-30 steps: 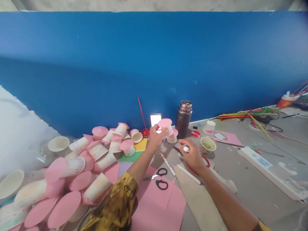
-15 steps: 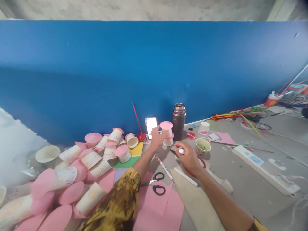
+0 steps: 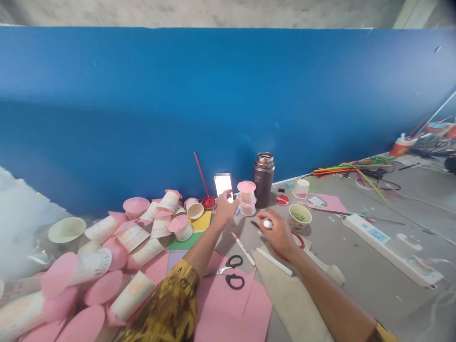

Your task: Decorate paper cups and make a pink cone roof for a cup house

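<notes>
My left hand (image 3: 226,209) is in front of a lit phone (image 3: 221,186) that leans against the blue board. Its fingers are apart and hold nothing. Just right of those fingers stands a stack of two paper cups (image 3: 247,196), each topped with a pink paper disc. My right hand (image 3: 279,232) rests low over the table, its fingers closed round a marker pen (image 3: 267,223); a dark tip points left and a white end shows. A dark open thermos flask (image 3: 264,183) stands behind the cups, between both hands.
Many decorated paper cups with pink discs (image 3: 107,266) heap at the left. Black-handled scissors (image 3: 235,280) lie on pink paper (image 3: 231,316). A green-stained cup (image 3: 299,217) stands by my right hand, with a power strip (image 3: 392,254) farther right. A red pot with a brush (image 3: 208,203) sits left.
My left hand has let go of the cup stack and drawn back leftward, in front of the phone. My right hand stays nearly still with the pen.
</notes>
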Available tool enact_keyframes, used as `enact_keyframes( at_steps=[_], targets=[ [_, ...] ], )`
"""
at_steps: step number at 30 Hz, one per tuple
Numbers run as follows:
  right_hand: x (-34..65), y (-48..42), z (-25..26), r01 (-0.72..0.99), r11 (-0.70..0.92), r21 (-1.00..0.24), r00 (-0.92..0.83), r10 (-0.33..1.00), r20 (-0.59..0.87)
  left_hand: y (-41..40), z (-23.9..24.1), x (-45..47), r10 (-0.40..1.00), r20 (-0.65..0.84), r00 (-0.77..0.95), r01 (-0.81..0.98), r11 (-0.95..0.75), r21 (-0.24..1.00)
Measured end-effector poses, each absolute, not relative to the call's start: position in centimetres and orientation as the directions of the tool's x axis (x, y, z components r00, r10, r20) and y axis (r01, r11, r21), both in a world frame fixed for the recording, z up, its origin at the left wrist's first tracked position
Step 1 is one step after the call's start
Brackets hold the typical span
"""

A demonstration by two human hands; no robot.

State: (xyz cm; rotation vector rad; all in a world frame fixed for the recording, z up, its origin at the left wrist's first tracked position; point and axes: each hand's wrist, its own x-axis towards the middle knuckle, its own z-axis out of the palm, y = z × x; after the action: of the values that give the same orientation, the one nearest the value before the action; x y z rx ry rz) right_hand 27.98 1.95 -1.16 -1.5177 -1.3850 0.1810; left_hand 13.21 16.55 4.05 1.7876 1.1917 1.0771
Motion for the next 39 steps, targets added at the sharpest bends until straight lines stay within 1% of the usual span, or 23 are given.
enact_keyframes(
  at_steps=[4, 6, 9, 10, 11, 12, 13, 15, 17, 18, 19, 20, 21, 22, 24, 25, 28, 32, 35, 39],
  targets=[
    [28.3, 1.9, -1.2, 0.665, 0.147, -0.732, 0.295, 0.849, 0.438, 15.9, 7.2, 10.5, 0.948, 0.208, 0.24, 0.277, -0.272, 0.921],
    [28.4, 1.9, -1.3, 0.68, 0.112, -0.725, 0.273, 0.879, 0.392, 14.9, 9.7, 9.0, 0.951, 0.223, 0.215, 0.226, -0.271, 0.936],
    [28.5, 1.8, -1.6, 0.717, 0.058, -0.695, 0.229, 0.921, 0.314, 12.2, 13.6, 6.5, 0.941, 0.288, 0.176, 0.118, -0.31, 0.943],
    [28.5, 1.7, -1.7, 0.731, 0.045, -0.68, 0.214, 0.932, 0.292, 11.0, 14.7, 5.5, 0.918, 0.356, 0.175, 0.028, -0.366, 0.93],
    [28.5, 1.6, -1.7, 0.746, 0.035, -0.665, 0.199, 0.942, 0.272, 9.7, 15.5, 4.5, 0.893, 0.415, 0.174, -0.02, -0.418, 0.908],
    [28.4, 1.5, -1.7, 0.759, 0.027, -0.651, 0.183, 0.95, 0.254, 8.4, 16.1, 3.5, 0.875, 0.441, 0.2, -0.005, -0.449, 0.893],
    [28.3, 1.5, -1.6, 0.771, 0.023, -0.637, 0.167, 0.957, 0.237, 7.0, 16.3, 2.4, 0.864, 0.426, 0.269, 0.075, -0.46, 0.885],
    [28.0, 1.4, -1.5, 0.789, 0.022, -0.613, 0.132, 0.97, 0.206, 4.7, 15.8, 0.4, 0.858, 0.253, 0.447, 0.354, -0.429, 0.831],
    [27.6, 1.5, -1.3, 0.801, 0.028, -0.598, 0.101, 0.978, 0.181, 2.9, 13.8, -1.1, 0.816, -0.002, 0.578, 0.601, -0.424, 0.678],
    [27.4, 1.5, -1.2, 0.805, 0.03, -0.593, 0.093, 0.98, 0.175, 2.2, 12.5, -1.6, 0.772, -0.125, 0.623, 0.674, -0.449, 0.587],
    [27.3, 1.6, -1.2, 0.809, 0.027, -0.588, 0.095, 0.98, 0.175, 1.8, 10.9, -1.9, 0.739, -0.211, 0.64, 0.716, -0.475, 0.511],
    [27.3, 1.7, -1.3, 0.813, 0.016, -0.583, 0.111, 0.977, 0.181, 1.5, 9.2, -2.0, 0.721, -0.258, 0.643, 0.742, -0.504, 0.441],
    [27.5, 1.7, -1.3, 0.816, -0.006, -0.578, 0.143, 0.971, 0.191, 1.3, 7.5, -1.9, 0.736, -0.24, 0.633, 0.757, -0.526, 0.387],
    [27.8, 1.8, -1.4, 0.817, -0.039, -0.575, 0.189, 0.961, 0.204, 1.2, 5.9, -1.7, 0.76, -0.181, 0.624, 0.765, -0.548, 0.338],
    [28.9, 2.0, -1.6, 0.807, -0.128, -0.576, 0.308, 0.924, 0.226, 1.3, 2.9, -1.1, 0.79, -0.015, 0.613, 0.767, -0.59, 0.253],
    [29.6, 2.2, -1.6, 0.794, -0.175, -0.583, 0.37, 0.899, 0.234, 1.4, 1.8, -0.8, 0.799, 0.031, 0.601, 0.778, -0.593, 0.209],
    [31.8, 2.8, -1.8, 0.748, -0.245, -0.617, 0.485, 0.836, 0.256, 1.8, -0.5, -0.3, 0.795, 0.09, 0.6, 0.782, -0.607, 0.143],
    [32.8, 3.9, -2.8, 0.732, -0.182, -0.656, 0.467, 0.836, 0.289, 1.9, -1.6, -0.3, 0.765, 0.146, 0.627, 0.757, -0.643, 0.118],
    [32.4, 4.6, -4.0, 0.748, -0.127, -0.651, 0.416, 0.855, 0.311, 1.7, -2.0, -0.4, 0.743, 0.19, 0.641, 0.737, -0.665, 0.115],
    [32.4, 5.1, -4.7, 0.775, -0.128, -0.62, 0.383, 0.874, 0.299, 1.8, -2.1, -0.3, 0.729, 0.229, 0.645, 0.712, -0.682, 0.166]
  ],
)
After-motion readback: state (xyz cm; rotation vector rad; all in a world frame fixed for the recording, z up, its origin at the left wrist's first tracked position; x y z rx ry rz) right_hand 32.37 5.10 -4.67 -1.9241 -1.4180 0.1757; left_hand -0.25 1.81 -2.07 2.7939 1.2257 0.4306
